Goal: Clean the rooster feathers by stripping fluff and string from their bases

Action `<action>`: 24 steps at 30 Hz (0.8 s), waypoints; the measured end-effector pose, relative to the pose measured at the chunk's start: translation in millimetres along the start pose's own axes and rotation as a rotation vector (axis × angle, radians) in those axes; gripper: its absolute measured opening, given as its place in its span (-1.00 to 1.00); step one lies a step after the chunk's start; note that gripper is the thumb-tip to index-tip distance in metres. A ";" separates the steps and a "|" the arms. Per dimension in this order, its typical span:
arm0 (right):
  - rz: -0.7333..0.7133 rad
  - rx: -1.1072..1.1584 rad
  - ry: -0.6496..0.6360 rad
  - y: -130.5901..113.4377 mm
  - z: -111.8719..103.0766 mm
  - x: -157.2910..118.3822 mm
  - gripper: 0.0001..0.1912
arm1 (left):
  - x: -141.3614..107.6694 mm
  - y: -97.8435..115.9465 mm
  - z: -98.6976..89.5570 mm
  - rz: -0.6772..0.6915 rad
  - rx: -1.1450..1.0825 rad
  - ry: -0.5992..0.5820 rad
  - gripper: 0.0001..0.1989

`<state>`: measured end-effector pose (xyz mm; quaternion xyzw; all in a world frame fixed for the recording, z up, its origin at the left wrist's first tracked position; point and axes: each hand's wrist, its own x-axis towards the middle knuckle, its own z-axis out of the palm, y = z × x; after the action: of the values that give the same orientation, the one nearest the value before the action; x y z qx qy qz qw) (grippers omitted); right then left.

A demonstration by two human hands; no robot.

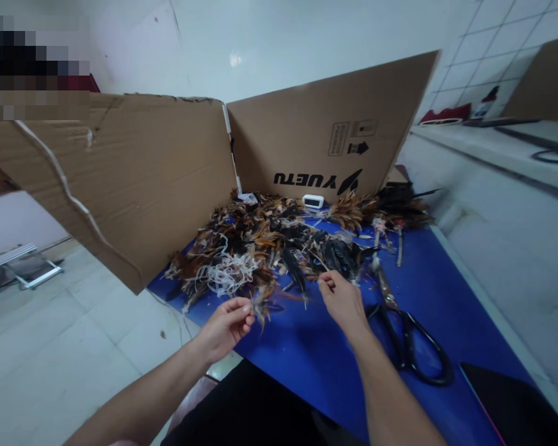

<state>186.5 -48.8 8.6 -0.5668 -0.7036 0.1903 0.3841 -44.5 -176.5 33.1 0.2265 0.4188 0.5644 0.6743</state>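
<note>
Between the thumb and fingers of my left hand (pixel 230 325) is a small bunch of brown feathers (pixel 262 305), held over the near edge of the blue table (pixel 297 365). My right hand (pixel 344 300) is closed in a pinch at the front of the feather pile. Whatever its fingertips hold is too small to make out. Brown and black feathers (pixel 265 232) lie heaped beyond both hands. A tangle of whitish string (pixel 227 274) rests on the pile's left part. Large black-handled scissors (pixel 407 334) lie beside my right wrist.
Two cardboard panels (pixel 167 179) (pixel 316 136) stand around the back and left. A small white digital device (pixel 313 201) sits at the back. More feather bundles (pixel 400 207) lie at the back right. A dark flat object (pixel 516 402) is at the near right, below a wall ledge (pixel 483 136).
</note>
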 end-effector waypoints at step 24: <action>-0.116 -0.195 -0.162 3.3 4.4 -3.1 -0.89 | 36.3 103.6 -188.8 0.721 1.145 1.161 -0.82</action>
<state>185.5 -50.1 2.4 -0.5427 -0.7790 0.1435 0.2795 -258.1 -146.6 -0.8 0.3249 0.8154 0.4725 -0.0794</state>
